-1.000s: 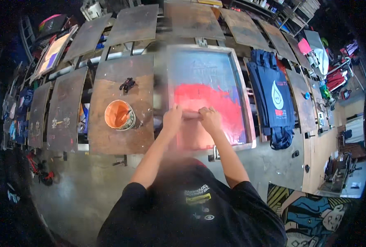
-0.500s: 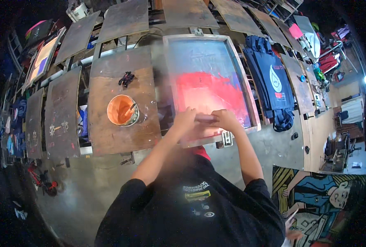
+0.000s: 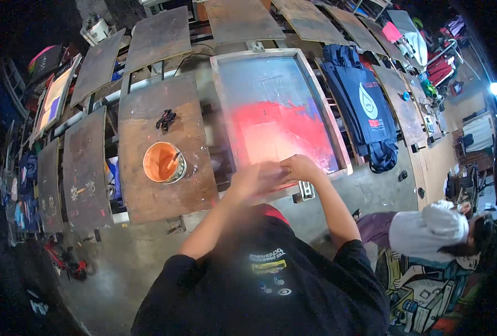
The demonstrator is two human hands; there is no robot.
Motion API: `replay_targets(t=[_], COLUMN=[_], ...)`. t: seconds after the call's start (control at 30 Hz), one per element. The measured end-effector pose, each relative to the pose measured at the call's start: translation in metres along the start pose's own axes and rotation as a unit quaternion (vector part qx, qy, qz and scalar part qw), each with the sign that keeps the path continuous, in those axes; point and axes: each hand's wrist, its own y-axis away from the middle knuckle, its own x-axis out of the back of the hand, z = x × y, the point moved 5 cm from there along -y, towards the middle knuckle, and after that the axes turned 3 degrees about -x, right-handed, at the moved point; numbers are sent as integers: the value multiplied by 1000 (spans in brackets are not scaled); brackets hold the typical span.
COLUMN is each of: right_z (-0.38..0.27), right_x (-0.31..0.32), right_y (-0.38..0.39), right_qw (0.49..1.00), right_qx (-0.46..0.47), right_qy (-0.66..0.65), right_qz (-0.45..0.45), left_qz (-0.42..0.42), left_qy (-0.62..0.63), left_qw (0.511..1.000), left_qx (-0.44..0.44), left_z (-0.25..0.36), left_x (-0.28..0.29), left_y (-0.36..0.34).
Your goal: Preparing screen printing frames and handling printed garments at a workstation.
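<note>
A wooden-framed printing screen [image 3: 318, 102] lies ahead of me, with red ink [image 3: 271, 120] spread over the nearer part of its mesh [image 3: 259, 78]. At the screen's near end, my left hand [image 3: 254, 178] and my right hand [image 3: 301, 167] are close together, closed around a squeegee handle. My fingers and a blur hide most of the squeegee. The left hand is smeared by motion; the right is bent over the handle's right end. A metal clamp [image 3: 307, 191] sits at the screen's near edge, just below my right hand.
Left of the screen, an orange-smeared bucket [image 3: 164, 162] holding a stick stands on a wooden board [image 3: 164, 204], below a small black tangled object [image 3: 166, 119]. Dark blue tote bags [image 3: 360, 106] lie right of the screen. A person in a white top [image 3: 430, 229] is at the right.
My hands have moved a little toward me with the squeegee, and the left one has blurred. At the right, a person now covers much of the painted picture. My view has shifted slightly.
</note>
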Motion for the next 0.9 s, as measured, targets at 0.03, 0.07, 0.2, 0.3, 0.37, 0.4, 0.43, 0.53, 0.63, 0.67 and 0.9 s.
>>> replay_targets(t=[0.03, 0.07, 0.2, 0.3, 0.37, 0.4, 0.43, 0.53, 0.63, 0.67, 0.9], right_z=[-1, -3, -3, -5, -3, -1, 2, 2, 9, 11, 20], right_x=[-5, -7, -8, -8, -10, -9, -8, -7, -6, -8, -10], right_y=[0, 0, 6, 10, 12, 14, 14, 11, 14, 15, 29], right_qw=[1000, 1000, 999, 998, 996, 995, 994, 993, 988, 987, 955], right_qx=[-3, -7, -23, -20, -30, -42, -54, -57, -85, -87, -158], right_qy=[-2, -6, 12, -3, -1, -6, -12, -33, -66, -68, -100], right_qz=[7, 14, 20, 53, 79, 87, 95, 103, 114, 115, 229], left_qz=[-4, -10, 48, 5, -20, -21, -14, -19, -32, -47, -160], left_qy=[30, 59, -23, -65, 10, 6, -5, -42, -84, -75, 27], left_qw=[999, 994, 997, 996, 999, 999, 998, 996, 991, 991, 986], left_qx=[45, 89, -48, -62, -41, -41, -63, -78, -96, -102, 35], left_z=[-17, -18, 17, 17, -6, -11, -14, -66, -69, -61, -36], left_x=[-12, -11, 8, 11, -2, -4, -5, -28, -27, -24, -22], left_y=[-1, -2, 6, 0, -9, -14, -18, -35, -52, -60, -99])
